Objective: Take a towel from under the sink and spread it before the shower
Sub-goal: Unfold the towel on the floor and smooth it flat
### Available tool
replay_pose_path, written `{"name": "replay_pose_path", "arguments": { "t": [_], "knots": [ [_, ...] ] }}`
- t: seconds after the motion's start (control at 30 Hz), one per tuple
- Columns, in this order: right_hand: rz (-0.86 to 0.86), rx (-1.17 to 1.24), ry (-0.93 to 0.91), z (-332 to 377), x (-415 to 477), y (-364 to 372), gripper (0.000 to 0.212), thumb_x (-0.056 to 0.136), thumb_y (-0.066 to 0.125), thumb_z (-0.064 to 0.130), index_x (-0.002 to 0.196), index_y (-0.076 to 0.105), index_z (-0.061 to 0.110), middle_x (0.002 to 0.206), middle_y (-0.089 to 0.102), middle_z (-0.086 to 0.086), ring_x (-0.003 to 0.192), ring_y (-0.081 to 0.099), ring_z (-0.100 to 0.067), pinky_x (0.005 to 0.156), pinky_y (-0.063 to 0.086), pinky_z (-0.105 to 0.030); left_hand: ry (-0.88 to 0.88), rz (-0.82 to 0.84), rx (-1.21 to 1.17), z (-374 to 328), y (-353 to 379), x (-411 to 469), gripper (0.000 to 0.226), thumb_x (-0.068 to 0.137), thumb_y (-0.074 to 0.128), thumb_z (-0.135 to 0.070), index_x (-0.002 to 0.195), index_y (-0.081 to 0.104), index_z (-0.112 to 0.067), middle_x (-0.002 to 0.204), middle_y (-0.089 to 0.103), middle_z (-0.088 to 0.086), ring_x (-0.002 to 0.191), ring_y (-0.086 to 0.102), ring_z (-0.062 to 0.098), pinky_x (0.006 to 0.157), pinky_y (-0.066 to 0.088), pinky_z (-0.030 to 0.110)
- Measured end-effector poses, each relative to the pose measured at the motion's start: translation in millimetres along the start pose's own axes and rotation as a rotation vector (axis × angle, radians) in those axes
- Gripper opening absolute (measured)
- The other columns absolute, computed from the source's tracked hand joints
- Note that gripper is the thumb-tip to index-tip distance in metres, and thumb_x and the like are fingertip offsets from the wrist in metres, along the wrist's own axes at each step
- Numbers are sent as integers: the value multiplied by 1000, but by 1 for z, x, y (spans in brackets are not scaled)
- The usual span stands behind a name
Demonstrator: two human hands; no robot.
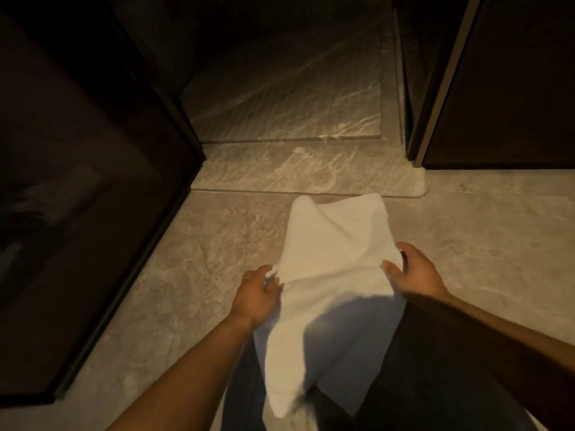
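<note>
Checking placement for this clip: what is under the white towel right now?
Under the towel, held by the left hand and right hand, lies the stone floor before the shower threshold; nearer, it covers the person's legs. Anything else beneath is hidden.

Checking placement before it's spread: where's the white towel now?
Centre of the head view: white towel held between left hand and right hand, just short of the stone shower threshold.

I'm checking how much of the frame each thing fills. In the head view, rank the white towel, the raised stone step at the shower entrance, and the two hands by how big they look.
1. White towel, though it is nearer the camera.
2. Raised stone step.
3. Left hand and right hand: alike, so not ranked apart.
</note>
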State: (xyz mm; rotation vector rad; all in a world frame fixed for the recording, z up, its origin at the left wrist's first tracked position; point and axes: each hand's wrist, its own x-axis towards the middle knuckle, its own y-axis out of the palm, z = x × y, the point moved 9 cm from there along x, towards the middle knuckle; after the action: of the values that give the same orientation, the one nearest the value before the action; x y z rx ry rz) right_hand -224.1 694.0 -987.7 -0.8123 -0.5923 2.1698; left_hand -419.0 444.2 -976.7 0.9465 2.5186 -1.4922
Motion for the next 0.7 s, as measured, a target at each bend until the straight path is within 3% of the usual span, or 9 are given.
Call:
{"name": "replay_pose_path", "arguments": {
  "t": [0.1, 0.3, 0.53, 0.63, 0.7],
  "knots": [
    [95, -45, -4, -9, -10, 4, 55, 88, 60, 34, 137, 40, 18, 134, 51, -8, 115, 52, -27, 96, 43, -39, 37, 38, 25, 3, 8, -2, 35, 95, 50, -27, 129, 52, -17, 133, 47, 11, 115, 54, 25, 99, 37, 26],
    [128, -81, -29, -12, -13, 0, 50, 88, 61, 30, 132, 45, 15, 125, 59, -9, 104, 56, -25, 86, 45, -34, 111, 55, 167, 0, 12, 18, 34, 93, 50, -32, 124, 55, -19, 132, 50, 8, 117, 51, 25, 99, 36, 27],
    [26, -146, -8, -4, 9, 8, 54, 89, 58, 33, 137, 40, 15, 131, 51, -10, 115, 51, -29, 95, 42, -37, 99, 80, 312, 9, 19, 57, 32, 93, 47, -29, 119, 56, -13, 125, 54, 13, 113, 53, 30, 99, 40, 32],
    [-47, -105, 39, -4, 21, 12, 48, 90, 58, 28, 133, 44, 15, 129, 54, -10, 113, 53, -30, 96, 43, -40, 41, 141, 234, 25, 31, 71, 27, 93, 43, -25, 107, 61, -12, 113, 62, 18, 98, 61, 32, 94, 47, 35],
    [-73, -74, 106, -7, 25, 18, 45, 90, 57, 23, 133, 44, 18, 129, 55, -9, 115, 53, -30, 98, 44, -42, -1, 173, 185, 35, 36, 73, 29, 93, 41, -23, 114, 59, -12, 109, 64, 22, 95, 63, 34, 93, 49, 37]
  ]
}}
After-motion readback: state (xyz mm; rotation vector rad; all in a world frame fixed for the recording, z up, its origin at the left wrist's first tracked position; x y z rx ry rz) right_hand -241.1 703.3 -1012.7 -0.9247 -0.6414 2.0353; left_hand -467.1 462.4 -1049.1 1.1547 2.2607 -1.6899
